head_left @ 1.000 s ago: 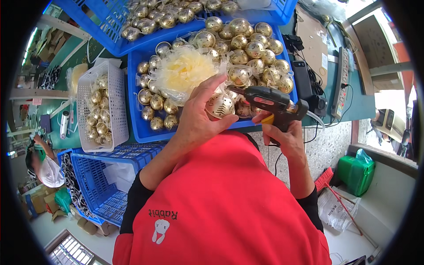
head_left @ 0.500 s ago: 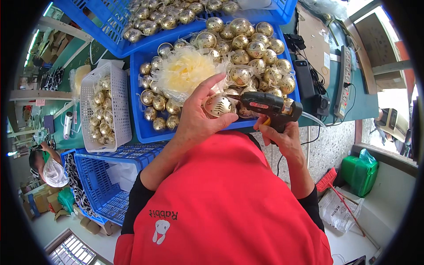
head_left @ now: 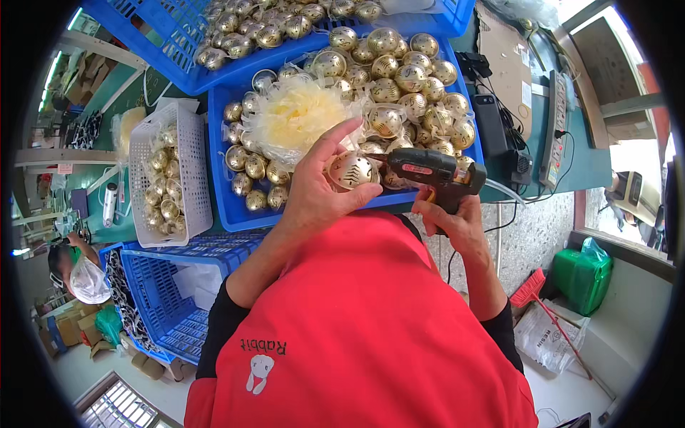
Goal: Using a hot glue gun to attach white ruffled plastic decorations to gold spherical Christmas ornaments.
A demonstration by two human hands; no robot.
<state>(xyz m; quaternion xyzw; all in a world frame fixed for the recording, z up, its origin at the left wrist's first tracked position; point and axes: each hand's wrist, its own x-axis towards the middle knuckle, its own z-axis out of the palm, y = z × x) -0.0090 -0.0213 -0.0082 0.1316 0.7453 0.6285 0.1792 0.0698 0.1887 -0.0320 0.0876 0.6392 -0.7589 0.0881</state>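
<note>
Golden ball (head_left: 353,172) clamped between thumb and fingers of the left hand (head_left: 322,187), over the near side of a blue tray (head_left: 244,220). Right hand (head_left: 460,218) wrapped round the grip of a black glue gun (head_left: 428,166). Compared with a second ago, nozzle (head_left: 382,156) lower and nearer level; hardly any shift since half a second ago. Hence, presumably, a steadied aim at the ball's upper right; actual contact too small to tell. Just beyond, other golden balls (head_left: 411,78) and a pale yellow bundle (head_left: 296,118).
</note>
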